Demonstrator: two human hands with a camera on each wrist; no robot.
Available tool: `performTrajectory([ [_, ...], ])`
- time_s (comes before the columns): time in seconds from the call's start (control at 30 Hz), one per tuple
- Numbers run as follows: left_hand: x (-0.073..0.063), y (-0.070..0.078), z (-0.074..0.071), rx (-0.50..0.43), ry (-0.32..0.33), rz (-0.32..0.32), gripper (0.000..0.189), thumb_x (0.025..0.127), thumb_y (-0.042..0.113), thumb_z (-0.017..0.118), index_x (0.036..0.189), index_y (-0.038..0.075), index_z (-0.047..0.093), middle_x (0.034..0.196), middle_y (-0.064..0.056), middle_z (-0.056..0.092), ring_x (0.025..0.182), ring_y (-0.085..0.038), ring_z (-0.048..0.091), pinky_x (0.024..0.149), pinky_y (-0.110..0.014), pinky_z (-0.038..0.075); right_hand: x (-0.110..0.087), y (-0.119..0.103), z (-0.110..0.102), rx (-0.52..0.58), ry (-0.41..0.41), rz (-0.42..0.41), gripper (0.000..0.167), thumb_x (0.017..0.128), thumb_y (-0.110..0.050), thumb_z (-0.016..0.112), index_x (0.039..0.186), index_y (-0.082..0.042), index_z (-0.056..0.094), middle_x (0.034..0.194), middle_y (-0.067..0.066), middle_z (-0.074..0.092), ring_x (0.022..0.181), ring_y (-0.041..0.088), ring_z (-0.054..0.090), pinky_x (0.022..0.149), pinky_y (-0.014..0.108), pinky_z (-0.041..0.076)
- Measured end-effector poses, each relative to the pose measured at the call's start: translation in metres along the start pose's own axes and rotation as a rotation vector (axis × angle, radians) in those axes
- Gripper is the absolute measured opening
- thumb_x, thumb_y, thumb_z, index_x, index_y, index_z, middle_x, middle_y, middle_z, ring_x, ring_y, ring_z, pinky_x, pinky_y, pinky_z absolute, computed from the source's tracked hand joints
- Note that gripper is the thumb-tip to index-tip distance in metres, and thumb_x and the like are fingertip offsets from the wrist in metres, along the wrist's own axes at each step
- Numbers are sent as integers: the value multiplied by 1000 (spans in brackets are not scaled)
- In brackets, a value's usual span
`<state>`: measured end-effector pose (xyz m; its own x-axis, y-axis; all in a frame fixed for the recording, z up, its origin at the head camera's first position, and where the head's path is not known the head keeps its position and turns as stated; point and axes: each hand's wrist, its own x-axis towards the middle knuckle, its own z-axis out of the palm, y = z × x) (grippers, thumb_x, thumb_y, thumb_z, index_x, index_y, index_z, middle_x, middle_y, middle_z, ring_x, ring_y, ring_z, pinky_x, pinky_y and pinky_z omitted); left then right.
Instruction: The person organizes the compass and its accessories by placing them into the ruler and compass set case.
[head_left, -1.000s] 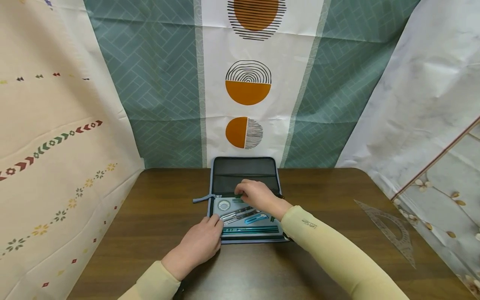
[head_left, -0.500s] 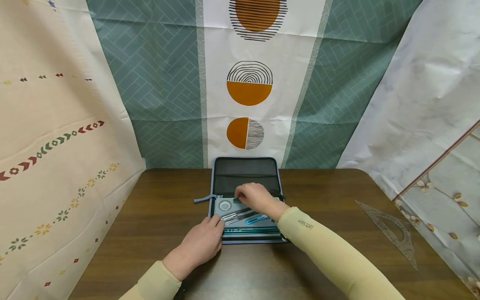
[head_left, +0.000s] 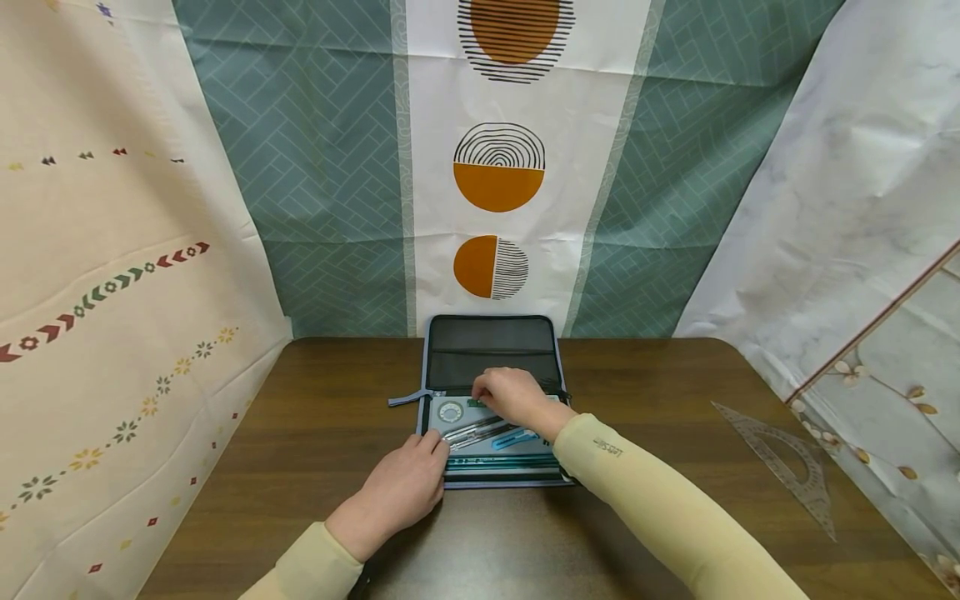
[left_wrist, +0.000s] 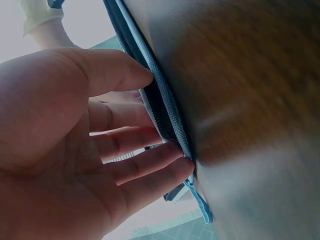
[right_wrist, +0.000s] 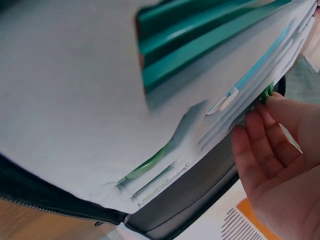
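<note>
An unzipped case lies open on the table, its dark lid (head_left: pixel 492 332) leaning back. Its light tray (head_left: pixel 465 451) bears teal pencils (head_left: pixel 510 461), slim silvery tools (head_left: pixel 472 432), a light-blue cutter (head_left: pixel 513 439) and a round pale disc (head_left: pixel 450 411). At the tray's back, my right hand (head_left: pixel 516 398) pinches a small green piece (right_wrist: pixel 267 93) between thumb and fingers; its kind is mostly hidden. My left hand (head_left: pixel 401 485) rests at the case's front left corner, thumb and fairly straight fingertips touching the zipped edge (left_wrist: pixel 167 102).
On the table's right lies a clear set square (head_left: pixel 814 493) with a rounded cutout. A blue zip tab (head_left: pixel 406 399) sticks out left of the case. Patterned cloths (head_left: pixel 337 167) hang behind and at both sides of the brown table (head_left: pixel 637 375).
My right hand has shifted slightly down toward the tray, and the small green piece now shows just beneath its fingertips. The left hand keeps its place at the case's corner.
</note>
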<state>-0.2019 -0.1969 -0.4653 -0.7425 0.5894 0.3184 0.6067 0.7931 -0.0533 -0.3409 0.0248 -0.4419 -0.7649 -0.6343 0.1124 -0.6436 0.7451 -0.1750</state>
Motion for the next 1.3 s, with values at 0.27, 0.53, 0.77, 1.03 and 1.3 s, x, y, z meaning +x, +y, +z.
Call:
performTrajectory([
  [0.27, 0, -1, 1, -6, 6, 1, 29, 90, 10, 84, 112, -2, 69, 102, -12, 59, 85, -29, 62, 64, -38, 59, 2, 1, 3, 3, 9, -9, 10, 106, -10, 77, 111, -16, 83, 109, 1, 75, 99, 20, 73, 88, 39, 61],
  [0.53, 0, -1, 2, -5, 13, 0, 29, 90, 10, 83, 111, -3, 69, 102, -12, 59, 85, -29, 62, 63, -39, 59, 2, -1, 5, 7, 35, -12, 8, 104, -10, 79, 109, -15, 83, 105, 1, 74, 96, 21, 73, 86, 39, 62],
  [0.77, 1, 0, 2, -8, 0, -5, 30, 90, 11, 84, 112, -3, 69, 103, -13, 60, 85, -29, 62, 64, -38, 59, 1, 0, 6, 9, 43, -8, 9, 104, -10, 79, 109, -15, 84, 106, 1, 76, 98, 20, 74, 89, 39, 62],
  [1.03, 2, 0, 3, -1, -4, -2, 33, 90, 12, 85, 114, -3, 69, 104, -13, 60, 85, -29, 62, 64, -38, 59, -5, 4, 0, 22, 50, -17, 12, 104, -10, 79, 113, -14, 85, 109, 0, 77, 100, 19, 74, 90, 39, 62],
  [1.3, 2, -2, 5, -9, -14, -7, 33, 90, 13, 85, 114, -3, 69, 103, -12, 59, 86, -29, 61, 63, -38, 59, -26, 13, -12, 9, 57, 9, 21, 103, -14, 81, 123, -14, 81, 119, 2, 76, 110, 21, 74, 94, 42, 62],
])
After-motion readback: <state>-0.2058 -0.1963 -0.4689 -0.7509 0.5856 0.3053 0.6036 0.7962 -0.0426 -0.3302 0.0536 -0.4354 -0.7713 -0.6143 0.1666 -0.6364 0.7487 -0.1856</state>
